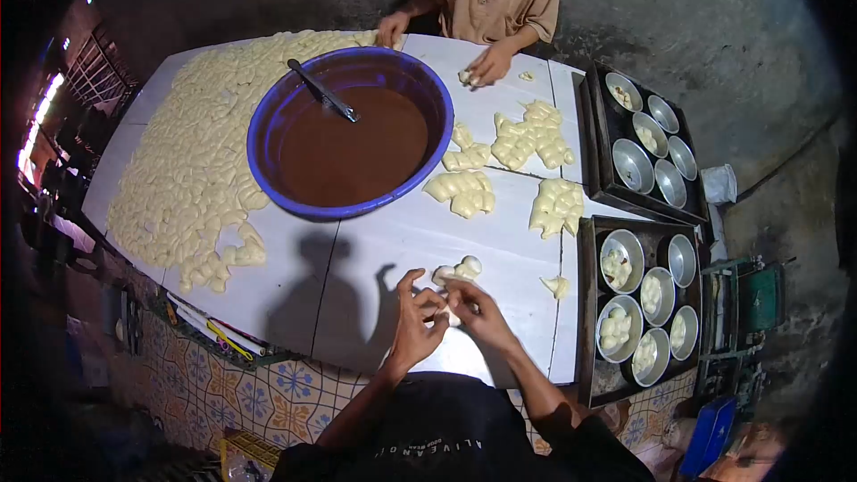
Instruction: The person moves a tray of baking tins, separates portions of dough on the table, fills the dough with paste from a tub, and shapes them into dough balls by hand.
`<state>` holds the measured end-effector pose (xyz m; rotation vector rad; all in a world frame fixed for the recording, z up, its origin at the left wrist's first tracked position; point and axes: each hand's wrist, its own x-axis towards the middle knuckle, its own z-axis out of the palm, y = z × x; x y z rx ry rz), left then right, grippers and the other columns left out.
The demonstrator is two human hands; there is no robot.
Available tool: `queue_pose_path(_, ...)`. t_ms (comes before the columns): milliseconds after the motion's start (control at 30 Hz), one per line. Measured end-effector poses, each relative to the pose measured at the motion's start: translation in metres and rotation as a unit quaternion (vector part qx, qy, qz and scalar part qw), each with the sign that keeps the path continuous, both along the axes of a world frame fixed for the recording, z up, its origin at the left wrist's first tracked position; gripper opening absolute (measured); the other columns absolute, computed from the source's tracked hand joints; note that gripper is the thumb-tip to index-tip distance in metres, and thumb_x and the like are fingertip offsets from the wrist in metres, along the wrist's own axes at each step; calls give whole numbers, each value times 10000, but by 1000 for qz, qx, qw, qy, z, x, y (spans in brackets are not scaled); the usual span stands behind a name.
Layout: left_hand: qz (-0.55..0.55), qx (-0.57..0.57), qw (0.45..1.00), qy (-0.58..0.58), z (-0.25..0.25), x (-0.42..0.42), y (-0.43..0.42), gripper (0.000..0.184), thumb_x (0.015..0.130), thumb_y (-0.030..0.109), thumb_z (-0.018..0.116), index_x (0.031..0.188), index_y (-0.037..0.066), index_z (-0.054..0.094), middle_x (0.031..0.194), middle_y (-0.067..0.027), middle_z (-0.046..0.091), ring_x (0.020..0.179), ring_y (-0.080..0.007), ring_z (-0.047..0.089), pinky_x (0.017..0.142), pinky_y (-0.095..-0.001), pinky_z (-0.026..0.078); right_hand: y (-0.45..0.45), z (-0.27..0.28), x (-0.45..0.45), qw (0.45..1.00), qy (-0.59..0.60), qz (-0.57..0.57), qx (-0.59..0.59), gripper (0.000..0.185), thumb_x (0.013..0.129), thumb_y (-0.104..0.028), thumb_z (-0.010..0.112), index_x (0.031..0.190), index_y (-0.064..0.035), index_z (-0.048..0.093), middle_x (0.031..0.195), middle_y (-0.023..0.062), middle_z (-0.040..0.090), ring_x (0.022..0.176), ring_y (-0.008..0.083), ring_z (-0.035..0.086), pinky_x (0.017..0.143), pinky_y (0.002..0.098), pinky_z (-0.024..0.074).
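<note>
My left hand [416, 323] and my right hand [479, 314] meet near the front edge of the table. Their fingers are curled and pinch a small piece of pale dough [453, 314] between them, mostly covered by the fingers. Just beyond my fingertips lie a few rounded dough lumps [466, 268]. A small scrap of dough [557, 286] rests to the right of my right hand. Farther off, flat clusters of joined dough pieces [461, 192] are spread over the white table [402, 245].
A purple basin [259, 165] of brown liquid holds a metal utensil [321, 89]. Many dough pieces [178, 170] cover the table's left side. Dark trays [587, 303] with round tins [619, 328], several holding dough, stand at right. Opposite, a person [491, 0] handles dough.
</note>
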<state>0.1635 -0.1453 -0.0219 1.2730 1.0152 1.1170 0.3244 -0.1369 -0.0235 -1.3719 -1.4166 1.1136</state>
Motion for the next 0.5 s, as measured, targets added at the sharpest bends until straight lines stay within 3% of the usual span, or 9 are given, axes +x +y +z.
queue_pose_path(33,-39,42,998,-30,8,-2,3,801,759,-110,588,1392,80,135,963,-115,520,846,-190,612,774,-288,515,6,0,12,964,121,137,-191,437,918,-166,586,1314,-14,481,1049,64,614,935,161,576,788,278,471)
queue_pose_path(67,-59,-55,993,-85,20,-5,1,797,706,-151,528,1383,77,175,1037,-133,475,940,-217,602,807,-316,514,13,0,17,860,237,263,-367,409,929,-162,557,1305,-17,488,1071,56,611,942,197,594,787,290,491)
queue_pose_path(133,-35,-8,988,-147,15,-7,6,774,692,-131,546,1368,74,230,1106,-136,457,1042,-228,562,868,-329,486,30,12,16,864,207,296,-351,356,891,-100,573,1235,-20,535,1135,85,613,916,222,613,787,318,512)
queue_pose_path(167,29,40,994,-100,10,-4,10,729,694,-116,555,1344,69,280,1125,-131,458,1069,-226,542,899,-330,462,43,0,16,943,96,287,-137,351,851,-65,587,1197,-19,552,1161,104,612,917,244,622,804,333,510)
queue_pose_path(200,93,89,990,-52,2,1,15,686,697,-100,563,1321,63,330,1145,-126,459,1095,-225,523,930,-332,439,55,-5,17,962,-24,259,84,350,811,-30,602,1159,-17,570,1186,123,611,918,266,630,821,347,508)
queue_pose_path(233,161,81,980,80,-14,0,22,535,762,-59,579,1262,30,409,1162,-136,480,1063,-224,533,950,-330,408,72,1,16,975,2,224,5,374,765,-13,616,1136,-13,573,1179,139,614,951,288,624,849,360,496)
queue_pose_path(267,156,78,981,80,-31,2,30,535,762,-59,579,1262,30,409,1162,-136,480,1063,-224,533,950,-330,408,85,6,16,979,28,187,-75,398,719,3,629,1114,-9,577,1172,155,618,985,311,617,878,372,484)
queue_pose_path(367,102,-118,985,75,-32,13,59,393,940,112,527,1299,13,401,1177,-119,467,1008,-189,532,928,-313,420,120,-45,29,956,-148,251,-27,413,673,-4,635,1084,-4,599,1054,175,638,1001,335,601,888,392,464)
queue_pose_path(500,89,-129,988,3,-59,20,65,467,927,121,546,1351,17,382,1130,-142,534,1016,-200,539,910,-338,430,118,-40,31,937,-262,229,28,379,721,60,571,1094,16,618,1049,174,637,1018,338,596,900,376,477)
